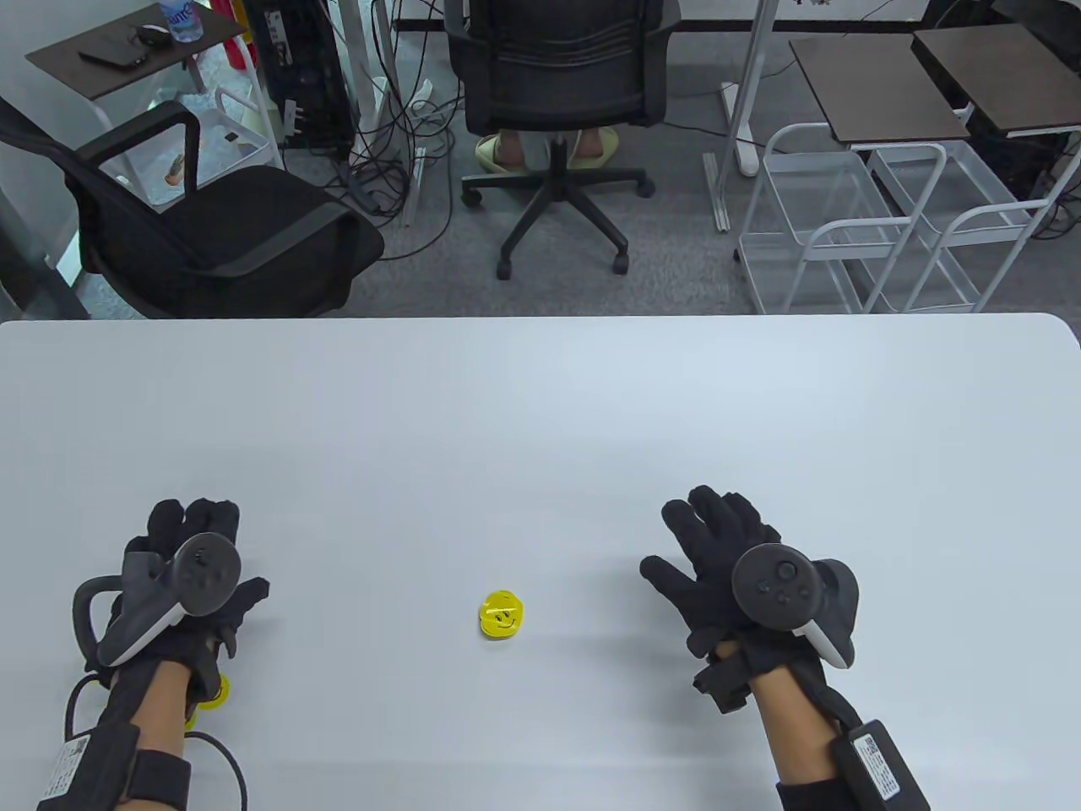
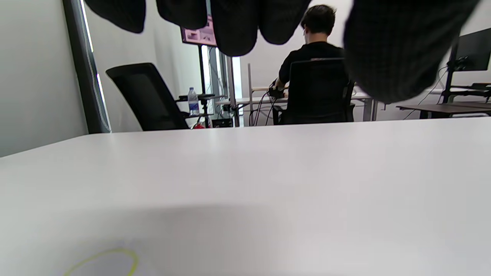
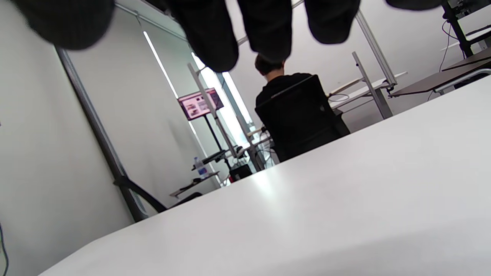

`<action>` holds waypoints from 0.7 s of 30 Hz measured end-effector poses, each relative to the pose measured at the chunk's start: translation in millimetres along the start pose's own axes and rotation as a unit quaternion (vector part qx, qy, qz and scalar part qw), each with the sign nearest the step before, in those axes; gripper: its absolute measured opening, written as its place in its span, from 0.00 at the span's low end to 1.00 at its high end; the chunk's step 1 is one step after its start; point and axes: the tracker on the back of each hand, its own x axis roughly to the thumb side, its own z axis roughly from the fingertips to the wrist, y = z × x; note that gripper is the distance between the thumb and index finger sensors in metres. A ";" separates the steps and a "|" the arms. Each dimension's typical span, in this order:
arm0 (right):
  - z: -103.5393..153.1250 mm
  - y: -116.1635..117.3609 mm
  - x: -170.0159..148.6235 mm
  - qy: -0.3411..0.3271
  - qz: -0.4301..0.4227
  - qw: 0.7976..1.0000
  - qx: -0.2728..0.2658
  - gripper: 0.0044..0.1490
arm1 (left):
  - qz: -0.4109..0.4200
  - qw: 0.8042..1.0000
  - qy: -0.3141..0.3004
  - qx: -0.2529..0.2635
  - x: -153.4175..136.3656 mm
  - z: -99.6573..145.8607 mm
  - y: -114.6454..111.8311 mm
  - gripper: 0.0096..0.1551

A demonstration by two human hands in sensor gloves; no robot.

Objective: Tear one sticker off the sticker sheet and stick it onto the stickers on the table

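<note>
A small pile of yellow smiley stickers (image 1: 502,615) lies on the white table (image 1: 540,405), front centre. My left hand (image 1: 226,553) hovers low over the table at the front left with loose fingers that hold nothing. The sticker sheet (image 1: 215,693) peeks out yellow from under my left wrist; a yellow ring outline on the sheet (image 2: 103,260) shows in the left wrist view. My right hand (image 1: 684,541) is to the right of the stickers, fingers spread and empty. Both hands are well apart from the sticker pile.
Beyond the table's far edge stand black office chairs (image 1: 557,84), white wire carts (image 1: 878,228) and cables on the floor. A person sits at a desk in the background (image 2: 314,57).
</note>
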 end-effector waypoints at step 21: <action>1.0 3.5 -0.2 0.005 -0.007 1.000 0.026 0.51 | 0.074 0.977 0.080 -0.181 -59.3 14.8 -81.1 0.65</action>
